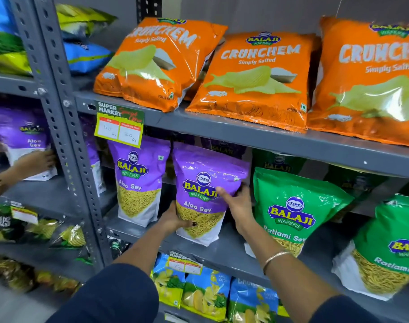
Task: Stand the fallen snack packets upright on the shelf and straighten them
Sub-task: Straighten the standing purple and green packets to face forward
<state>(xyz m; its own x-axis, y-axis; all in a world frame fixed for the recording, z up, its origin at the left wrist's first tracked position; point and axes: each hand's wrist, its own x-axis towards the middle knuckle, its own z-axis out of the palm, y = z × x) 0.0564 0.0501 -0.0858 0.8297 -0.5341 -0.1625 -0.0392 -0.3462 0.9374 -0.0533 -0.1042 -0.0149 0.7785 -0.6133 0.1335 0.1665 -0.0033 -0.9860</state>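
Observation:
A purple Aloo Sev packet (pixel 205 173) stands upright, tilted slightly right, on the grey middle shelf (pixel 233 252). My left hand (pixel 173 219) grips its lower left side. My right hand (pixel 238 203) holds its right edge, thumb across the front. A second purple Aloo Sev packet (pixel 138 180) stands upright just to its left. On the right, two green Ratlami Sev packets (pixel 292 206) (pixel 389 250) stand leaning. More purple and green packets sit behind in shadow.
Orange Crunchem packets (pixel 252 73) lean back on the upper shelf (pixel 268 134). A price tag (pixel 118 127) hangs from its edge. Blue-green packets (pixel 205 294) fill the shelf below. Another person's hand (pixel 35 162) touches a purple packet (pixel 24 136) in the left bay, beyond the rack post (pixel 66 127).

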